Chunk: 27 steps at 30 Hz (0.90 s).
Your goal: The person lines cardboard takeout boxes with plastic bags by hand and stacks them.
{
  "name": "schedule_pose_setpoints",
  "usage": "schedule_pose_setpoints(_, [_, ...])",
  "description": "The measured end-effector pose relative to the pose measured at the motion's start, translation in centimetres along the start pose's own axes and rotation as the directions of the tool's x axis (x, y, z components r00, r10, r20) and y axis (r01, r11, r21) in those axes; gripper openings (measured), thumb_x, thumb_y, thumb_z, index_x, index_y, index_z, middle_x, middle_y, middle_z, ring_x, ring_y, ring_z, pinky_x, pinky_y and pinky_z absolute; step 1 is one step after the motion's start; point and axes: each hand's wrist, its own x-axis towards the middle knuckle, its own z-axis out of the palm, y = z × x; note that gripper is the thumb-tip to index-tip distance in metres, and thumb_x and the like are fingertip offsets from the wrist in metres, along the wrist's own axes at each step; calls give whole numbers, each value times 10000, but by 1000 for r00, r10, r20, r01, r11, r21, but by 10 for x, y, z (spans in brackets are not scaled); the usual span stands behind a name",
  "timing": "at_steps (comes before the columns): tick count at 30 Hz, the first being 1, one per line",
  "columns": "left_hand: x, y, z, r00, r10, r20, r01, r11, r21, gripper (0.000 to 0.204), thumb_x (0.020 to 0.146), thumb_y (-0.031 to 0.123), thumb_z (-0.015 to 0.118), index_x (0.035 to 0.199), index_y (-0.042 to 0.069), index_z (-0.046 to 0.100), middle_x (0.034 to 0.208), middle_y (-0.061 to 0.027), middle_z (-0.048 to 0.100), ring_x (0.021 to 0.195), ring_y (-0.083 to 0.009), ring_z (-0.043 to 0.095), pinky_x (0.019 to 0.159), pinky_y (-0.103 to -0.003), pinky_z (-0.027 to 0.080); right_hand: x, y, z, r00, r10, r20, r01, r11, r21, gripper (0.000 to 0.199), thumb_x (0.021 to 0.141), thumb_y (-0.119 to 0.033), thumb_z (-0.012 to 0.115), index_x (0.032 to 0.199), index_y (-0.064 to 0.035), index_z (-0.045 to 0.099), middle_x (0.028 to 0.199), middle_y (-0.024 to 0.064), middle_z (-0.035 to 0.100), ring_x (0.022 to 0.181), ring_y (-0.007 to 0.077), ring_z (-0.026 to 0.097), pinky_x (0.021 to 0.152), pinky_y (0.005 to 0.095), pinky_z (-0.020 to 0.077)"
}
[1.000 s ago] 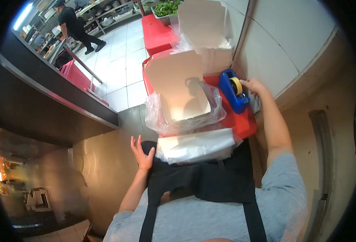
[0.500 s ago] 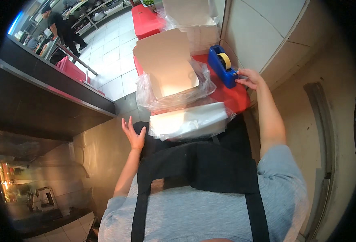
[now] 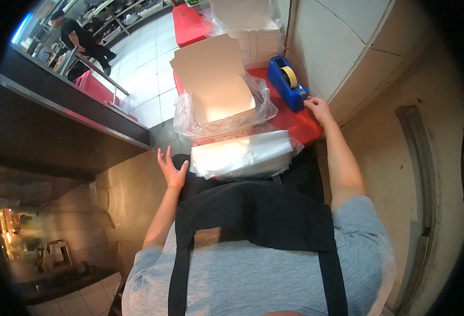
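Two bare hands work at a red worktop (image 3: 301, 122) that runs along a tiled wall (image 3: 337, 47). One right hand (image 3: 318, 108) reaches to the near end of a blue tape dispenser (image 3: 287, 84), fingertips touching its cutter end; the grip is loose and narrow, pinching at the dispenser's edge, though whether a strip of tape sits between the fingers is too small to tell. A yellowish roll of tape (image 3: 290, 76) stands upright in the dispenser, which lies at the wall side of the worktop. Left of it an open cardboard box (image 3: 218, 87) sits inside a clear plastic bag (image 3: 187, 118), its lid tilted up and back; the box interior looks bare. Just in front of the box, at the near edge of the worktop, lies a flat stack of clear plastic bags (image 3: 242, 155). Behind the box a taller pile of flat pale cartons (image 3: 255, 39) rests in loose plastic. The left hand (image 3: 171, 168) hangs spread and open-palmed, holding nothing, just beside the left end of the bag stack and above the black apron (image 3: 253, 210). Farther off, a person in dark clothes (image 3: 79, 39) bends over near shelving across the white tiled floor (image 3: 142, 79)
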Motion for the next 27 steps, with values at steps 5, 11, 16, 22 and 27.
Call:
schedule_pose_setpoints(5, [-1, -4, 2, 999, 8, -49, -8, 1000, -4, 805, 696, 219, 754, 1405, 116, 385, 1508, -176, 134, 1348, -405, 261, 1102, -478, 272, 12, 30, 1, 919, -334, -209, 121, 745, -656, 201, 862, -194, 644, 882, 6, 638, 914, 150, 686, 875, 162, 625, 762, 322, 482])
schedule_pose_setpoints(11, [6, 31, -8, 991, 21, -133, -24, 999, -22, 658, 719, 206, 750, 1311, 97, 483, 1439, -171, 266, 1309, -366, 316, 1061, -448, 316, -52, 1, 26, 952, -214, -220, 203, 977, -70, 279, 969, -262, 489, 937, -31, 641, 1079, 101, 658, 1013, 156, 591, 879, 294, 431])
schedule_pose_setpoints(16, [34, 141, -9, 993, 114, 29, -85, 865, -495, 484, 742, 210, 763, 1169, 82, 573, 1235, -77, 518, 1129, -229, 500, 882, -346, 430, -121, -105, 102, 908, -398, 129, 354, 895, 271, 625, 996, -522, 244, 1115, -24, 604, 1407, 160, 417, 1263, 247, 411, 985, 362, 351])
schedule_pose_setpoints(22, [43, 213, -25, 989, 139, 54, -77, 784, -616, 460, 717, 211, 776, 1116, 52, 610, 1039, -112, 636, 1006, -242, 602, 927, -362, 451, -153, -161, 190, 746, -561, 360, 479, 827, 295, 647, 987, -522, 249, 1145, -9, 611, 1424, 181, 388, 1304, 291, 391, 1060, 406, 333])
schedule_pose_setpoints(27, [39, 191, -65, 962, 236, -135, -271, 813, -514, 189, 739, 150, 749, 908, 101, 683, 889, -52, 661, 932, -184, 619, 814, -333, 478, -160, -171, 236, 659, -586, 471, 437, 809, 394, 704, 967, -587, 241, 1182, -20, 599, 1426, 200, 376, 1288, 301, 415, 1061, 435, 312])
